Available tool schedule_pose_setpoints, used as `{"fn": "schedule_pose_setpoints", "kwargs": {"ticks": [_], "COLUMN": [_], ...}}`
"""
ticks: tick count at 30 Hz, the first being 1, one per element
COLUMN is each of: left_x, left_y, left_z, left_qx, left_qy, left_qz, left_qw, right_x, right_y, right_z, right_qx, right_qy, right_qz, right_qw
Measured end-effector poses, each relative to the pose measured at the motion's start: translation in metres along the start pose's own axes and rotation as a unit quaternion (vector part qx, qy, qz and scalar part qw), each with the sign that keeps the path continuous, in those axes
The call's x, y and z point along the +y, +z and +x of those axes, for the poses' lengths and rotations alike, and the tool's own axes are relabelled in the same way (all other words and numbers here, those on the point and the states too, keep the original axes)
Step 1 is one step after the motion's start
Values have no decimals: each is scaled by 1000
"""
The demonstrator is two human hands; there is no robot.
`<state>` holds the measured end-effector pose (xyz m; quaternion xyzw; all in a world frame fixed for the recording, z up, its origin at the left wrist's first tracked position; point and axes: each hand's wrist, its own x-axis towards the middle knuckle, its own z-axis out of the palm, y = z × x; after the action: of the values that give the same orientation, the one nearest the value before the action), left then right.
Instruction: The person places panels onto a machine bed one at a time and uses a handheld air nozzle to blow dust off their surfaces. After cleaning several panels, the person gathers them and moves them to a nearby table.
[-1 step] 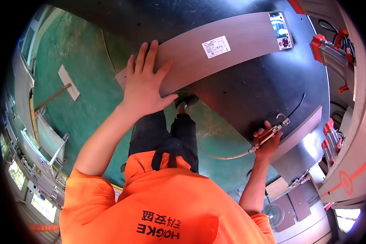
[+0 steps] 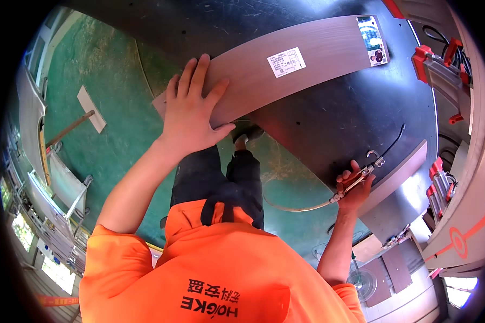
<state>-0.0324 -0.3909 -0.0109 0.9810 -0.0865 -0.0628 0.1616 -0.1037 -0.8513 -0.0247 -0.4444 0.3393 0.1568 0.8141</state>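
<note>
A long brown wood-grain panel (image 2: 320,48) lies across the dark worktable, its left end reaching out past the table edge. It bears a white printed label (image 2: 286,62) near its middle and a shiny picture sticker (image 2: 371,40) at its far right end. My left hand (image 2: 191,113) rests flat on the panel's left end, fingers spread. Lower right, my right hand (image 2: 351,188) holds a metal air blow gun (image 2: 361,176), palm turned upward. The gun's thin dark nozzle (image 2: 397,137) points up and to the right, and a clear hose (image 2: 302,209) trails from it to the left.
Beside my right hand, a second brown panel (image 2: 396,172) lies on the dark worktable (image 2: 307,121). Red-and-grey clamps (image 2: 439,67) line the right side. A T-shaped wooden piece (image 2: 91,110) stands over the green floor (image 2: 113,70) at left. Below right is a fan (image 2: 362,283).
</note>
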Motion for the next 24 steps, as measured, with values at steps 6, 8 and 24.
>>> {"fn": "schedule_pose_setpoints", "kwargs": {"ticks": [6,8,24], "left_x": [32,54,127], "left_y": [2,16,29], "left_z": [12,27,121], "left_qx": [34,76,68], "left_qy": [-23,-27,-116], "left_qz": [26,37,58], "left_qw": [999,996,989], "right_x": [5,5,19], "right_y": [4,4,23], "right_z": [-3,-2,-16], "right_qx": [36,46,105], "right_qy": [21,13,-36], "right_qz": [14,12,-4], "right_qw": [999,999,994]}}
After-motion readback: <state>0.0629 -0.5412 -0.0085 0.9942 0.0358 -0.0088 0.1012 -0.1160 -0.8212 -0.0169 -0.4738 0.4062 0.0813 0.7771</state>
